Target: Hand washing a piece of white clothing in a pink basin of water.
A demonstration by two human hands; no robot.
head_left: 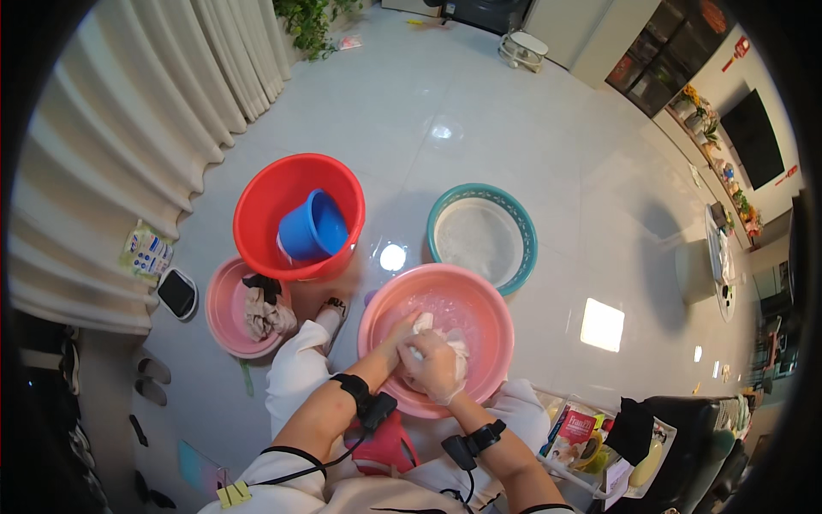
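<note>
Both hands are over a pink plastic basin (503, 321) of sudsy water. My left hand (399, 344) is closed on one part of a wet white cloth (460, 350). Across it, my right hand (433, 366) grips the bunched cloth too, with suds on its skin; a small white bit shows between its fingers. Part of the cloth hangs into the basin. Behind this basin, a teal-rimmed basin (480, 241) holds cloudy water. A smaller pink basin (225, 315) at the left holds crumpled light and dark cloths (264, 315).
A red tub (257, 212) with a blue bucket (311, 228) inside stands ahead on the left. Beside the curtain (141, 115) lie a printed plastic pack (148, 252) and a dark-topped device (177, 293). A loaded white cart (661, 450) is at the right.
</note>
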